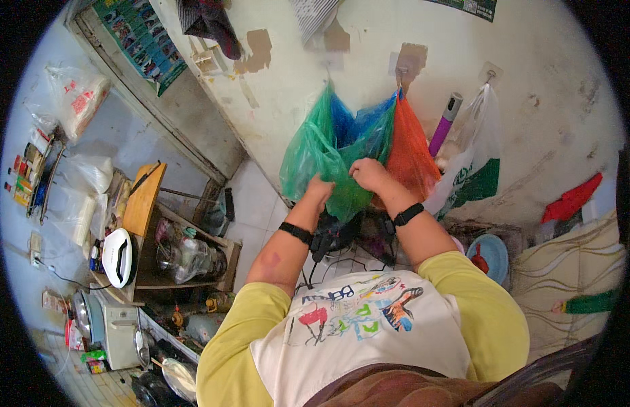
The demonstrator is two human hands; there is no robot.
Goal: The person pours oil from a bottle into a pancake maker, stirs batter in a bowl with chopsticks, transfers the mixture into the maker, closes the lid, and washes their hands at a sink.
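Note:
A thin green plastic bag (307, 152) hangs on the wall, opened out over a blue plastic bag (345, 122). My left hand (320, 192) grips the green film at its lower front. To its right, my right hand (368, 174) pinches the same green plastic with curled fingers; the fingertips are partly hidden. An orange-red plastic bag (409, 152) hangs from a hook just beyond my right hand. What the bags hold cannot be seen.
Further right hang a purple-and-grey cylindrical handle (442, 124) and a white plastic bag (480, 132). A blue basin (490, 259) stands low at right. On the left is a wooden cabinet (147, 203) with a white-lidded appliance (116, 258). Another person's green sleeve (589, 302) shows at right.

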